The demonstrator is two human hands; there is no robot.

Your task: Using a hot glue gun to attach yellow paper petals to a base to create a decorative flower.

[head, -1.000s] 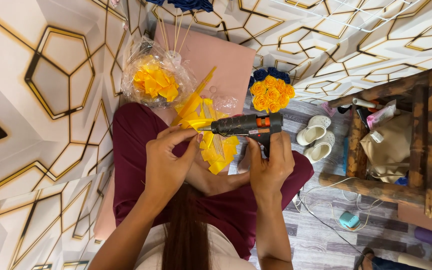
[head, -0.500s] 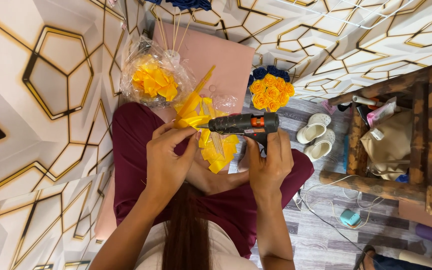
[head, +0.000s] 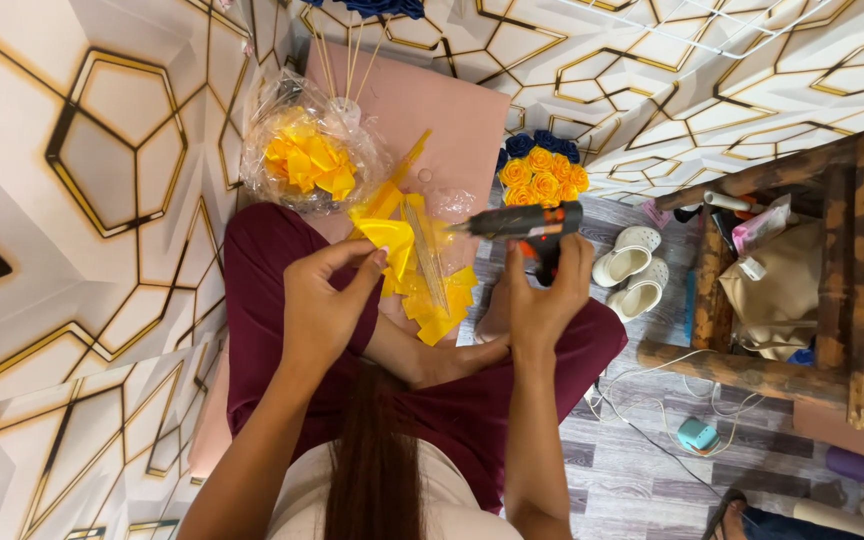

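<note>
A seated person in maroon trousers works over the lap with both hands. The right hand point(head: 544, 300) is closed in a firm grip around the handle of a black-and-orange glue gun point(head: 524, 224), which is held level with its nozzle pointing left toward a folded piece of yellow ribbon point(head: 392, 240). The left hand point(head: 324, 305) pinches that ribbon between thumb and fingertips, its grip closed on the ribbon's lower edge, just beside the nozzle; whether the nozzle touches the ribbon cannot be told. Below the ribbon, a clear plastic sleeve holding thin sticks point(head: 426, 262) and more yellow ribbon pieces point(head: 442, 305) lies across the lap, between the two hands.

Beyond the left hand sits a clear plastic bag of finished yellow ribbon flowers point(head: 310, 160), resting on a pink board point(head: 432, 110) that leans toward the patterned wall. Thin sticks rise from behind the bag. Above the glue gun, on the floor, stands a round bouquet of orange and blue ribbon roses point(head: 544, 172). To the right, a pair of white clogs point(head: 634, 268) lies on the grey plank floor point(head: 652, 470), near a rough wooden shelf point(head: 857, 300) holding a tan bag point(head: 780, 295). A white cable point(head: 652, 395) trails across the floor to a small teal object point(head: 697, 435).
</note>
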